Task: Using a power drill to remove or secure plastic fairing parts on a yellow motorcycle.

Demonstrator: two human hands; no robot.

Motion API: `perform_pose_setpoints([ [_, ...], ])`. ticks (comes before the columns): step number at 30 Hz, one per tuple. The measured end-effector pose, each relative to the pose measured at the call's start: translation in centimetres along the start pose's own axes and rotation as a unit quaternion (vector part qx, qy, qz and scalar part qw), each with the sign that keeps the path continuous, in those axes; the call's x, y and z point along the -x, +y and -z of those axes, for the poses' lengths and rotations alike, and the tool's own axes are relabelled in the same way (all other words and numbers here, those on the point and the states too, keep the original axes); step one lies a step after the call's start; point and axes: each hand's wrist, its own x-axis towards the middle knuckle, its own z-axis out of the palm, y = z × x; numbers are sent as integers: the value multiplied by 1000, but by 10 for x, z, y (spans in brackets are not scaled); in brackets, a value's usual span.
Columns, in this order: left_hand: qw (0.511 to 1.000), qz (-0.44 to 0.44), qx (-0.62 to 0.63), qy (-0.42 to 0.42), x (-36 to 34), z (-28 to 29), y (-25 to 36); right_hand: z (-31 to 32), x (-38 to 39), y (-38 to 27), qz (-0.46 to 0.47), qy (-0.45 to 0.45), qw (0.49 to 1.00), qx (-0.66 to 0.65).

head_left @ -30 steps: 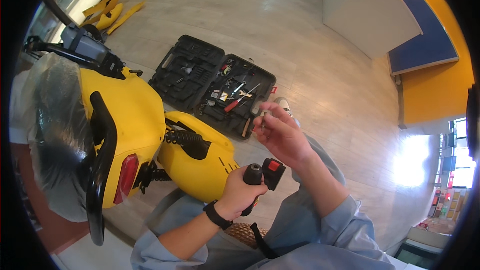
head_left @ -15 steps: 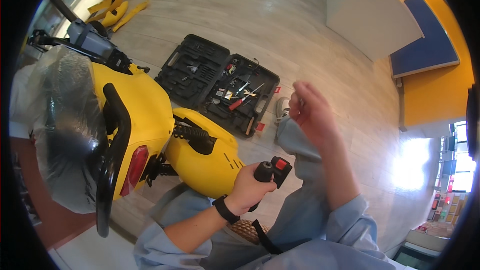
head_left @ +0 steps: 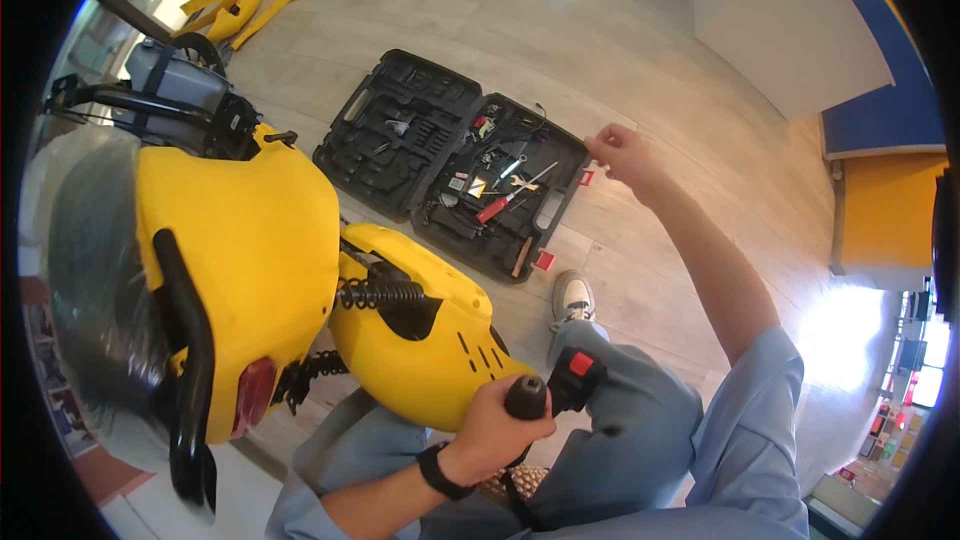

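Observation:
My left hand [head_left: 497,425] is wrapped round a black cordless drill [head_left: 524,398] with a red-marked battery base; no bit shows in its chuck. The drill is beside the rounded rear fender [head_left: 410,330] of a yellow scooter [head_left: 235,230]. My right hand [head_left: 628,160] is reached out by the far right corner of an open black tool case [head_left: 565,175], thumb and fingers pinched together. Whether something small sits in the pinch is hidden. In the case lie a red-handled screwdriver [head_left: 494,209], an open-end wrench [head_left: 523,183] and several small parts.
Clear plastic wraps the scooter's seat [head_left: 95,270], and a black grab bar [head_left: 190,370] curves round its rear. Loose yellow panels [head_left: 237,12] rest on the floor at the far left. A white panel [head_left: 775,30] and a blue-and-yellow unit [head_left: 885,120] stand at right.
My right hand has moved forward toward the case corner, its arm stretching out. The view has shifted, and my left hand still grips the drill near the fender.

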Motion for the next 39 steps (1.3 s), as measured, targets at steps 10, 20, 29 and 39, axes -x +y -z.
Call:
perform_pose_setpoints([
  [10, 989, 74, 20, 123, -3, 1, 4, -17, -118, 165, -32, 17, 990, 139],
  [20, 991, 82, 27, 99, -28, 2, 31, -43, -155, 232, 63, 117, 965, 225],
  [29, 986, 121, 58, 97, -48, 2, 37, -50, -171, 234, 81, 188, 927, 315],
  [39, 983, 129, 85, 101, -55, 12, 46, -56, -186, 226, 107, 163, 885, 424],
])
